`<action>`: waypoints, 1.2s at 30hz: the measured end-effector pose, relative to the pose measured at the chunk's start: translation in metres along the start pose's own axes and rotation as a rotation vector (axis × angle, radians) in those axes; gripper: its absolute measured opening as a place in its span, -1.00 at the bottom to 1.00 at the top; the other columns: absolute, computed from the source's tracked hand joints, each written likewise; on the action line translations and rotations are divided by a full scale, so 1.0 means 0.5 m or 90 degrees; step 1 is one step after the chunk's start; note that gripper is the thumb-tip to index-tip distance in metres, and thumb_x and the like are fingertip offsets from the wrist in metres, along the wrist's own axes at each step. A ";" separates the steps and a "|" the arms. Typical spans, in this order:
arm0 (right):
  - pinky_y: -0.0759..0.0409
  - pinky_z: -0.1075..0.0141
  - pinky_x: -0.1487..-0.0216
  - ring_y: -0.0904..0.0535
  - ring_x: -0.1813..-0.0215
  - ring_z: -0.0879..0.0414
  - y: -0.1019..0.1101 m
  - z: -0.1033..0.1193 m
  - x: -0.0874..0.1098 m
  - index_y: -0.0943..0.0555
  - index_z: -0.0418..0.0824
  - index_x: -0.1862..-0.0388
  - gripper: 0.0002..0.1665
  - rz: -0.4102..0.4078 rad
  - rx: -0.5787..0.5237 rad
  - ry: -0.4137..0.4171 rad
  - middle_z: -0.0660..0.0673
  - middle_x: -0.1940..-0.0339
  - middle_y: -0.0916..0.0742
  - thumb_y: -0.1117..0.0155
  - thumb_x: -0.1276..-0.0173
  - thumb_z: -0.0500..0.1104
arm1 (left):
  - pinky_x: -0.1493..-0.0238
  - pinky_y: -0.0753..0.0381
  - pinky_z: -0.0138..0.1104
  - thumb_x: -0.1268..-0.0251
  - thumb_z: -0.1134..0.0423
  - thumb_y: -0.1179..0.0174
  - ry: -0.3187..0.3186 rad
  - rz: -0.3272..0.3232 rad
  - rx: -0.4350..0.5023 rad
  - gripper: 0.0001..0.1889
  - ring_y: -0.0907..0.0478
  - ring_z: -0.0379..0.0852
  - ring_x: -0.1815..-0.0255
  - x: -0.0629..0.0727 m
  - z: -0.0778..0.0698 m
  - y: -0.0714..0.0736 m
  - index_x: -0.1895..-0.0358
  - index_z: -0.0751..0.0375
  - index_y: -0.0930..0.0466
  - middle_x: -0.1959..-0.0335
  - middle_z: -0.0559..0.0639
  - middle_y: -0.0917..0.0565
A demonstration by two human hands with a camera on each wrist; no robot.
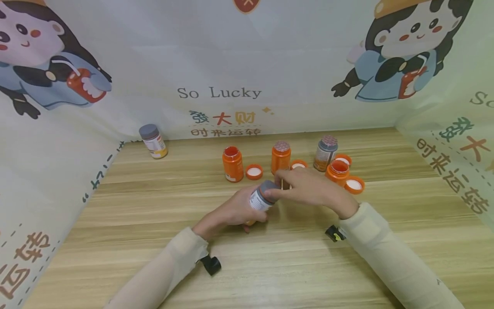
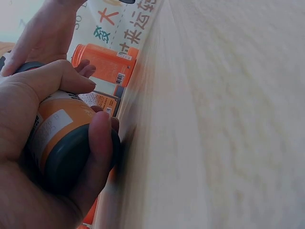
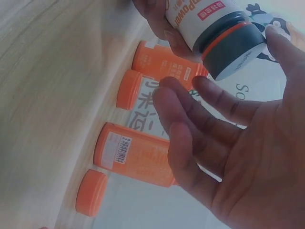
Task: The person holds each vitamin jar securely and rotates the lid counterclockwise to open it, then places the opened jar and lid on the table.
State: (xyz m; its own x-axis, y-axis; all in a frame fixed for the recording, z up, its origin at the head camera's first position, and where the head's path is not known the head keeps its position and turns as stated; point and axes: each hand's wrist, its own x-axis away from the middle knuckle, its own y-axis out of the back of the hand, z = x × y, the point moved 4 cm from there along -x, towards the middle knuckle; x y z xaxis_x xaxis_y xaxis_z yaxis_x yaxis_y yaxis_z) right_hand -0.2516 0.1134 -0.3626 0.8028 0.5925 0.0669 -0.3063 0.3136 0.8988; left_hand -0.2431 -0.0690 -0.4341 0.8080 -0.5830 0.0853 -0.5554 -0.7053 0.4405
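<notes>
Over the middle of the table, my left hand (image 1: 237, 208) grips a supplement bottle (image 1: 258, 201) with a white and orange label, holding it tilted. Its grey cap (image 3: 236, 52) is on, with an orange ring beneath it. In the left wrist view, fingers and thumb wrap around the bottle's body and dark base (image 2: 71, 157). My right hand (image 1: 308, 189) is beside the cap; its thumb tip lies right at the cap's edge. The other fingers of that hand are spread and loosely bent, off the cap, as the right wrist view shows.
Behind the hands stand uncapped orange bottles (image 1: 233, 165) (image 1: 281, 158) (image 1: 336, 172) and an uncapped grey bottle (image 1: 325, 154). Orange caps (image 1: 254, 172) (image 1: 354, 185) lie beside them. A grey-capped bottle (image 1: 153, 141) stands at the back left. Printed cloth walls (image 1: 220, 56) border the wooden table (image 1: 135, 206).
</notes>
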 end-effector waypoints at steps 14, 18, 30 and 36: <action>-0.50 0.28 0.43 -0.55 0.40 0.16 0.003 0.005 0.000 -0.58 0.09 0.12 -0.42 -0.017 0.031 -0.003 0.08 0.43 -0.66 -0.18 -0.33 0.52 | 0.68 -0.68 -0.12 0.01 0.38 -0.35 0.007 0.000 0.008 -0.40 -0.60 -0.08 0.43 0.000 -0.001 0.001 -0.22 0.05 -0.48 0.17 0.11 -0.62; -0.52 0.28 0.44 -0.58 0.40 0.16 0.004 0.005 0.002 -0.58 0.09 0.05 -0.45 -0.019 0.036 0.002 0.10 0.38 -0.69 -0.21 -0.34 0.48 | 0.68 -0.68 -0.12 0.00 0.38 -0.35 0.006 0.002 0.012 -0.40 -0.60 -0.08 0.44 -0.001 0.000 0.000 -0.21 0.06 -0.48 0.17 0.10 -0.62; -0.51 0.29 0.43 -0.57 0.40 0.16 0.004 0.005 0.001 -0.59 0.09 0.09 -0.44 -0.020 0.036 -0.003 0.09 0.39 -0.68 -0.20 -0.33 0.50 | 0.68 -0.68 -0.12 0.00 0.38 -0.34 0.006 0.002 0.011 -0.40 -0.60 -0.09 0.44 -0.002 0.001 0.001 -0.21 0.03 -0.48 0.17 0.10 -0.62; -0.53 0.28 0.45 -0.58 0.41 0.16 0.008 0.007 0.005 -0.60 0.09 0.03 -0.45 -0.025 0.046 0.001 0.09 0.36 -0.71 -0.24 -0.32 0.47 | 0.68 -0.69 -0.12 0.00 0.38 -0.34 0.003 0.001 0.013 -0.41 -0.59 -0.08 0.44 0.000 -0.001 0.000 -0.20 0.06 -0.48 0.18 0.11 -0.62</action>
State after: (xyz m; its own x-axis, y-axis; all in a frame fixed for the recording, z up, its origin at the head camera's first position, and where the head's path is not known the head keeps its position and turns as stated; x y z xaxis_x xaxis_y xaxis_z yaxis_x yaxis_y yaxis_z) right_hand -0.2489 0.1137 -0.3571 0.8128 0.5817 0.0296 -0.2359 0.2823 0.9299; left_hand -0.2431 -0.0689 -0.4337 0.8081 -0.5820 0.0906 -0.5605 -0.7126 0.4220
